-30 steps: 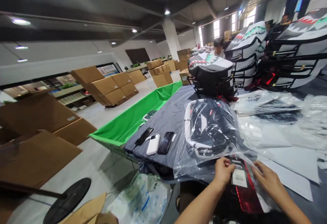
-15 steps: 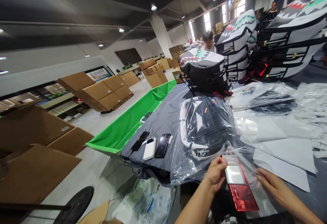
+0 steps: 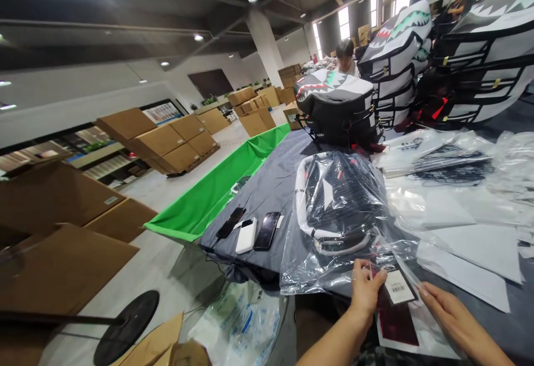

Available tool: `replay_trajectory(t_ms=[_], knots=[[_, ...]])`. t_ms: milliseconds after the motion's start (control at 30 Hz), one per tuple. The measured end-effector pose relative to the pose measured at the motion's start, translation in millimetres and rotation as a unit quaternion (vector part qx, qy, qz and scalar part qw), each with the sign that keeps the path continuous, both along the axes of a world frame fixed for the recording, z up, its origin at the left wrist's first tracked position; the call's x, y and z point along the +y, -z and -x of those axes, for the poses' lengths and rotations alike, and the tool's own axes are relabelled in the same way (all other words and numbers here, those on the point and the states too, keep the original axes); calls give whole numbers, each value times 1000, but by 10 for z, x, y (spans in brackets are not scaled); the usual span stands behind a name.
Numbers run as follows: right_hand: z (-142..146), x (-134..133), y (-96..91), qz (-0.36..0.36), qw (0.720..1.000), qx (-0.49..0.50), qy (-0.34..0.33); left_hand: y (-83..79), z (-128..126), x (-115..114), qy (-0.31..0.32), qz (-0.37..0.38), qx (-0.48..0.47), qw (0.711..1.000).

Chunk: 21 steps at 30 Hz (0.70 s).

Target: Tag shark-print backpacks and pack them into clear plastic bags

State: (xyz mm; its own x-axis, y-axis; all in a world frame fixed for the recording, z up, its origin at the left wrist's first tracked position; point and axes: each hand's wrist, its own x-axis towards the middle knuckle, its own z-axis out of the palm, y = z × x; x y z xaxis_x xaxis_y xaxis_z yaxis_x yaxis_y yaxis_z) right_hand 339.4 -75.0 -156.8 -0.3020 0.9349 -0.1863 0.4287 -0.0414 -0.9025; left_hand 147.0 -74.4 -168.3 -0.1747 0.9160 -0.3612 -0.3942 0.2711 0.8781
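At the table's (image 3: 275, 182) near edge, my left hand (image 3: 367, 291) pinches the left side of one flat, glossy dark-red hang tag (image 3: 397, 291) with a white barcode label. My right hand (image 3: 448, 313) lies open, fingers flat along the tag's right side. Just beyond, one crinkled clear bag (image 3: 300, 266) holds a black backpack (image 3: 342, 204). Left of it lie two dark phones (image 3: 267, 231) and one white power bank (image 3: 247, 235).

Both forearms are bare down to the left hand (image 3: 367, 291) and right hand (image 3: 448, 311).
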Motion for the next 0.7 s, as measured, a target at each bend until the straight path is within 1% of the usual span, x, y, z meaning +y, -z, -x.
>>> replay_trajectory(t_ms=[67,133,200,233,267,300,333,367,400,433,467,500,533,567,600,633,667,700], knots=[[79,-7,28,-17,998,-35,40,23,-25,-71,32,-19,-3,999],[161,-18,68,-32,994,-61,87,65,-11,-170,68,-35,15,997],[199,-33,109,-50,988,-77,126,94,70,-274,122,-15,74,990],[195,-45,126,-61,984,-90,139,83,133,-313,154,-4,123,980],[178,-61,139,-77,980,-108,151,46,203,-331,180,-4,184,966],[154,-81,147,-96,974,-131,157,-23,271,-322,194,-20,251,948],[126,-107,149,-120,967,-159,160,-124,326,-279,202,-59,317,925],[101,-136,145,-147,958,-191,157,-252,361,-201,207,-120,380,893],[84,-168,134,-178,947,-221,150,-396,369,-91,219,-197,432,852],[76,-202,116,-215,935,-247,139,-546,352,46,254,-282,472,796],[80,-237,93,-263,918,-266,130,-687,311,199,307,-367,501,721],[95,-274,69,-320,897,-280,123,-806,254,356,369,-440,522,631],[119,-315,46,-381,870,-290,118,-895,187,504,429,-496,539,529],[151,-361,31,-441,840,-295,113,-947,120,633,481,-532,550,427],[186,-413,27,-490,812,-298,109,-959,61,733,523,-551,558,335],[221,-474,37,-521,793,-300,102,-937,18,800,550,-560,562,260],[251,-541,63,-536,785,-298,94,-886,-4,832,567,-564,564,207],[269,-614,101,-532,790,-294,80,-816,-3,836,574,-568,563,175]])
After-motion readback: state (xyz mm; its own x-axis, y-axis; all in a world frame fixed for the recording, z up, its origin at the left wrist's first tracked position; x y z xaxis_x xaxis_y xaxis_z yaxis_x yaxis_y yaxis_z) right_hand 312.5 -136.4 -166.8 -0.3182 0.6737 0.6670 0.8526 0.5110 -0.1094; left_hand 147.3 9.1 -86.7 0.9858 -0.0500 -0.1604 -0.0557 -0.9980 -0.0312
